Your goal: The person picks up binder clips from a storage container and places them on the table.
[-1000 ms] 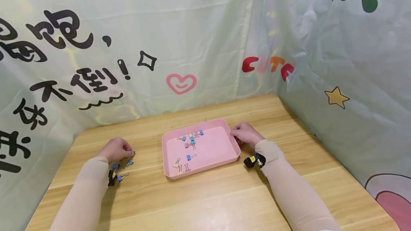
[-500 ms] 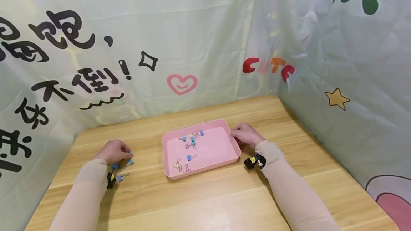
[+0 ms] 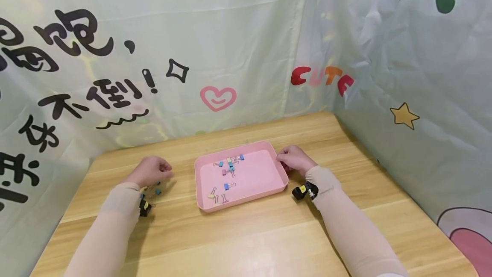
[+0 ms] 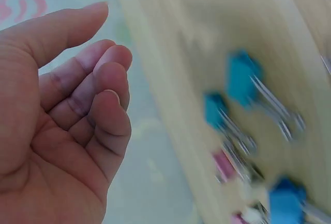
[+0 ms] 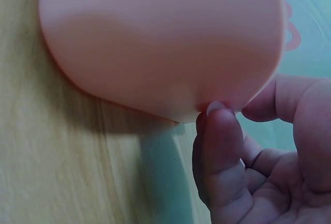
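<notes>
My left hand hovers left of the pink tray, its fingers loosely bent and thumb apart. Nothing sits between them in the left wrist view. Below and beside that hand several binder clips lie on the table, among them a teal clip, a smaller teal clip and a blue clip; the left forearm hides some in the head view. At the tray's right end, my right hand pinches the wall between thumb and fingers, plain in the right wrist view, where the tray wall fills the top.
Inside the tray are several binder clips, including a blue clip, a pink clip and a yellow clip. The wooden table meets a printed cloth wall at the back and right side.
My left hand has moved right and away from the clips on the table, its fingers loosening. A blue clip at its fingertips earlier is no longer between them. The right hand keeps its place.
</notes>
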A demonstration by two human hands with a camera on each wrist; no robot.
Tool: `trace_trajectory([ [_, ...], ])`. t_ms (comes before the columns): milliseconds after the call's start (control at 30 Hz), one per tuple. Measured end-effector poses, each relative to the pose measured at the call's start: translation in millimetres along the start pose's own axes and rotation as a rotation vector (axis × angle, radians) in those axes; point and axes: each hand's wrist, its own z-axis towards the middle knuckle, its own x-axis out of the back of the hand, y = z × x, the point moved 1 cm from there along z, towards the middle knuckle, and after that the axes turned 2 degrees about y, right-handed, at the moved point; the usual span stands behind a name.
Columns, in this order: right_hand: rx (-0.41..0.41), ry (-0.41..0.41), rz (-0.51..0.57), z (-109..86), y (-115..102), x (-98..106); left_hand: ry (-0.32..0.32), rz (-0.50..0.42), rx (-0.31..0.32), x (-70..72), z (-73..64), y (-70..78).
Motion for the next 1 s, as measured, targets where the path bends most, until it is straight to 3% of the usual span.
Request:
trace_trajectory([
  [367, -0.002, 0.004, 0.007, 1.6, 1, 0, 0.005, 0.048, -0.211, -24.5, 18.8, 63.3],
  [700, -0.004, -0.009, 0.011, 2.9, 1, 0, -0.097, 0.079, -0.163, -41.0, 35.7, 109.4],
  [1000, -0.006, -0.007, 0.009, 2.9, 1, 0, -0.184, 0.083, -0.146, -57.6, 49.0, 134.3],
])
